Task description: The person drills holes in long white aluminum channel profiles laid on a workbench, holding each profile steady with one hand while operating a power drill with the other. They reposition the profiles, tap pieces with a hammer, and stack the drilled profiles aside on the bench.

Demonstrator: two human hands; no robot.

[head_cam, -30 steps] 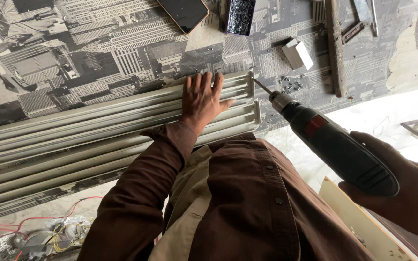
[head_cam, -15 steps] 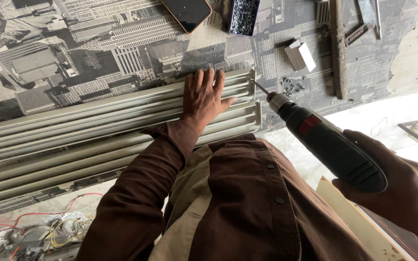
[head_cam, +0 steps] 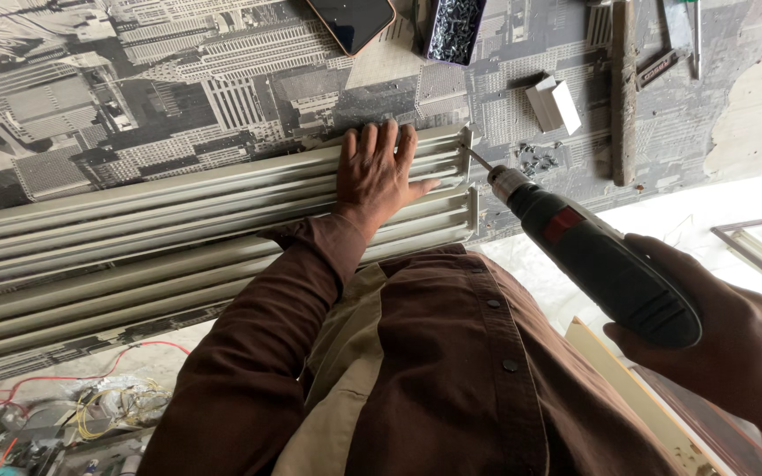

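My left hand (head_cam: 379,170) lies flat, fingers spread, on a stack of long grey-beige ribbed metal profiles (head_cam: 134,229) that rest on a table covered in a black-and-white city print (head_cam: 178,97). My right hand (head_cam: 734,348) grips a black power drill with a red patch (head_cam: 597,256). Its bit (head_cam: 480,159) touches the right end of the upper profile, just right of my left fingertips. My brown sleeve and shirt fill the lower middle.
A dark phone (head_cam: 354,18) and a tray of screws (head_cam: 456,28) lie at the table's far edge. A small white block (head_cam: 556,104), loose screws (head_cam: 535,161), a wooden strip (head_cam: 623,88) and metal tools sit right. Tangled wires (head_cam: 90,410) lie lower left.
The drill has moved left so its bit now meets the end of the profile. My left hand stays pressed on the profiles.
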